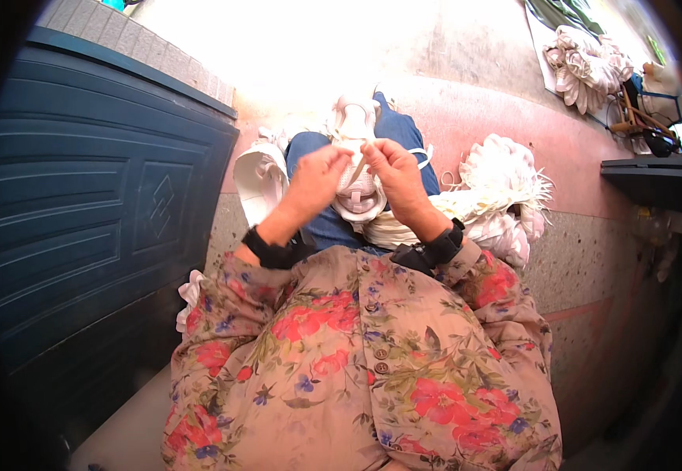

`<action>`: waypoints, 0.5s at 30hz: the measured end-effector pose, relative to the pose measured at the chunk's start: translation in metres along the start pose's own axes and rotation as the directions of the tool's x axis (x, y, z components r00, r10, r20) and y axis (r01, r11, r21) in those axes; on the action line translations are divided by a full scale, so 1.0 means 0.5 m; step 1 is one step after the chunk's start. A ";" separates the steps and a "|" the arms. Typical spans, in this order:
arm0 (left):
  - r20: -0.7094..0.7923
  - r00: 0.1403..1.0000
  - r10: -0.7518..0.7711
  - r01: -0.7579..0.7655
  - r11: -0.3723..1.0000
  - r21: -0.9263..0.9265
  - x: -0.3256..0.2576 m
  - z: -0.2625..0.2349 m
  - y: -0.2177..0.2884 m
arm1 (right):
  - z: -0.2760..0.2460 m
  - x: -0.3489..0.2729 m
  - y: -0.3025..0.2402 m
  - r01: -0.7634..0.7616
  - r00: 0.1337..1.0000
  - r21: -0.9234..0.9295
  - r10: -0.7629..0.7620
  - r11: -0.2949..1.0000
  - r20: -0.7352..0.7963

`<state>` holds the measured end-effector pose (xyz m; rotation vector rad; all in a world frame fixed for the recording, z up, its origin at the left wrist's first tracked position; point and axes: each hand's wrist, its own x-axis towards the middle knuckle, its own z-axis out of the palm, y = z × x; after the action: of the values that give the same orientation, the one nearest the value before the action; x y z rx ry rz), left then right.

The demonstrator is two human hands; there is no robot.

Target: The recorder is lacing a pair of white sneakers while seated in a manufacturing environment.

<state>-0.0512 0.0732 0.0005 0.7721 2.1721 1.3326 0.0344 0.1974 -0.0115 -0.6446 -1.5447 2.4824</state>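
Observation:
A white sneaker (353,112) lies lengthwise on my lap, between my knees, its heel end nearest to me. Over its middle, my right hand (401,179) pinches a pale shoelace (360,171) between thumb and fingertips. A white strand of lace (426,152) shows beyond that hand, over the right knee. My left hand (319,187) is closed just beside it over the sneaker, fingertips drawn together and slightly blurred; what they hold, if anything, is too small to make out. Both wrists wear black bands.
A bundle of whitish laces (404,232) lies by my right thigh, next to a pile of white shoes (506,177). Another white shoe (261,179) stands left of my knee. A dark blue panelled door (105,188) borders the left; more white shoes (588,67) are heaped far right.

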 end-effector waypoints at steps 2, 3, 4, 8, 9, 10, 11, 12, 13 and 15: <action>-0.030 0.985 0.170 -0.160 0.962 0.222 0.054 -0.024 -0.066 | -0.013 0.000 -0.015 0.135 0.991 -0.071 -0.136 0.988 -0.006; -0.022 0.941 0.338 -0.295 0.850 0.436 0.078 -0.031 -0.088 | -0.017 -0.003 -0.028 0.134 0.991 -0.071 -0.135 0.988 -0.003; -0.023 0.940 0.341 -0.297 0.850 0.436 0.099 -0.029 -0.099 | -0.023 -0.005 -0.047 0.113 0.993 -0.033 -0.112 0.993 0.026; 0.318 0.918 0.238 -0.390 0.689 0.611 0.153 -0.033 -0.094 | -0.049 -0.016 -0.144 0.176 0.977 -0.012 -0.174 0.984 0.122; 0.426 0.898 0.110 -0.380 0.682 0.625 0.160 -0.035 -0.079 | -0.058 -0.016 -0.166 0.211 0.971 -0.009 -0.209 0.977 0.119; 0.426 0.898 0.112 -0.381 0.682 0.625 0.158 -0.034 -0.066 | -0.065 -0.018 -0.193 0.254 0.962 -0.028 -0.249 0.967 0.116; 0.408 0.911 0.063 -0.358 0.615 0.703 0.150 -0.033 -0.049 | -0.071 -0.020 -0.219 0.297 0.950 -0.045 -0.290 0.954 0.114; 0.384 0.923 0.017 -0.332 0.541 0.773 0.145 -0.032 -0.041 | -0.077 -0.018 -0.237 0.332 0.940 -0.049 -0.326 0.942 0.103; 0.383 0.924 0.016 -0.330 0.540 0.774 0.143 -0.034 -0.048 | -0.081 -0.014 -0.254 0.352 0.932 -0.047 -0.345 0.935 0.108; 0.436 0.896 0.088 -0.440 0.309 0.843 0.137 -0.035 -0.065 | -0.081 -0.013 -0.282 0.423 0.904 -0.122 -0.408 0.898 0.128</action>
<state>-0.1195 0.0968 -0.0285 1.6977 2.4610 -0.1967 0.0439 0.2929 0.0993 -0.1769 -1.7014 2.1209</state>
